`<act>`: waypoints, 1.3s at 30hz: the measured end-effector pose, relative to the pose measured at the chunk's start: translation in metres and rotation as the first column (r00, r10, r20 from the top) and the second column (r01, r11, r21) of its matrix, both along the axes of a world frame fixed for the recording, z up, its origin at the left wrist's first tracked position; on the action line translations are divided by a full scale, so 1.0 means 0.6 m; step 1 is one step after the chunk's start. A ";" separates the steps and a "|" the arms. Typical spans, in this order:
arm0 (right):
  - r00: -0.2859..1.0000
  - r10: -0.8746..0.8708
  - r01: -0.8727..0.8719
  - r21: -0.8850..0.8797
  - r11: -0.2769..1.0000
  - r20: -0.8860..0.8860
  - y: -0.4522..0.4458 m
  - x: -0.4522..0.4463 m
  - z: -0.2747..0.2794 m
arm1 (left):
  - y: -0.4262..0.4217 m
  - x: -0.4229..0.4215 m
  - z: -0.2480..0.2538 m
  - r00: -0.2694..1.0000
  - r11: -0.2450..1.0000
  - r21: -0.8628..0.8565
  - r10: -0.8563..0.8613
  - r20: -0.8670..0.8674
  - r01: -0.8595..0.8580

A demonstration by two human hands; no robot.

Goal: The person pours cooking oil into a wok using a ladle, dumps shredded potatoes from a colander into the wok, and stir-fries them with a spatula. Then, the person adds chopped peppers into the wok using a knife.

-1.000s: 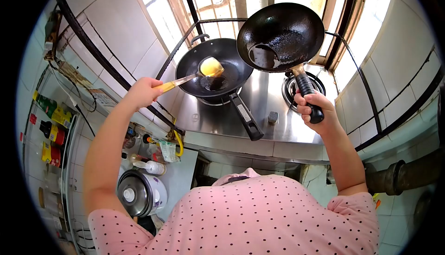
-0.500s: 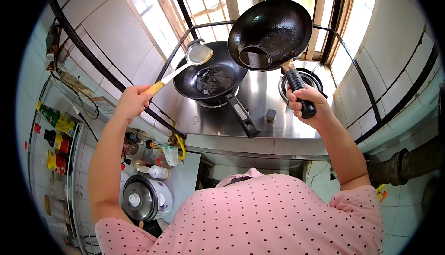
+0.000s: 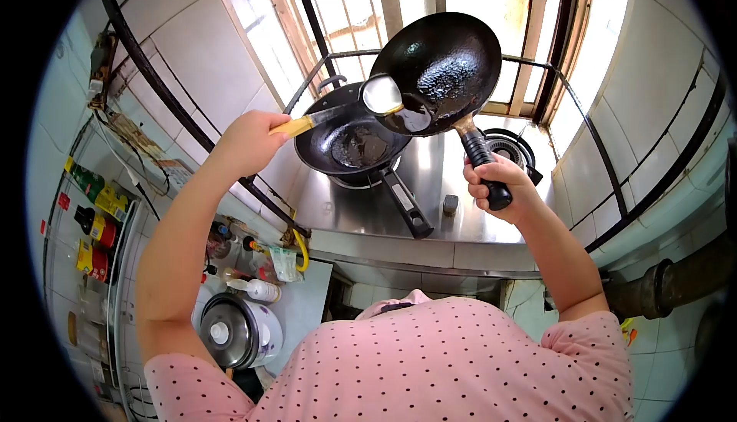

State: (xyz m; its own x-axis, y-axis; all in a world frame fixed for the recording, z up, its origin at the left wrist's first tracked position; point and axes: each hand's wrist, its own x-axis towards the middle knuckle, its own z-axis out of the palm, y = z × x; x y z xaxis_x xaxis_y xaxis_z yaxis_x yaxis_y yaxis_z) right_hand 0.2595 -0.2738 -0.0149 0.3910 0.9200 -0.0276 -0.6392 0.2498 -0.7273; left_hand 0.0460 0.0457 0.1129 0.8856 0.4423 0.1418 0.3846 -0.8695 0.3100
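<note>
My left hand (image 3: pixel 249 144) is closed round the yellowish handle of a metal ladle (image 3: pixel 381 95). The ladle's bowl is at the left lower edge of a raised wok (image 3: pixel 453 57); I cannot tell whether they touch. My right hand (image 3: pixel 503 184) grips the wok's black handle, holding it tilted to the left, with dark liquid pooled at its low side. Beneath them, a second dark wok (image 3: pixel 330 157) sits on the left burner, wet and shiny at its bottom. Its black handle points toward me.
The steel stove top (image 3: pixel 430 184) has a bare right burner (image 3: pixel 507 149) and a knob (image 3: pixel 451 205). A black metal rail (image 3: pixel 576 103) runs round it before the window. A lidded pot (image 3: pixel 238 330) and bottles stand lower left; a shelf of bottles (image 3: pixel 96 230) is further left.
My left hand has moved right and up, turning the ladle over toward the raised wok's low edge. The raised wok has shifted slightly left and down, and the view has moved a little.
</note>
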 end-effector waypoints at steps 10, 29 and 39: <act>0.998 0.039 -0.037 0.034 0.999 -0.056 0.000 0.001 0.002 | 0.015 -0.009 -0.002 0.971 0.545 -0.809 0.203 -0.126 -0.219; 0.988 -0.022 0.038 0.105 0.994 -0.153 -0.004 0.008 -0.009 | 0.092 -0.069 -0.014 0.940 0.543 -0.810 0.341 -0.029 -0.223; 0.995 -0.047 0.053 0.071 0.996 -0.083 -0.005 0.005 -0.010 | 0.106 -0.064 -0.021 0.922 0.717 -0.588 0.352 -0.159 -0.375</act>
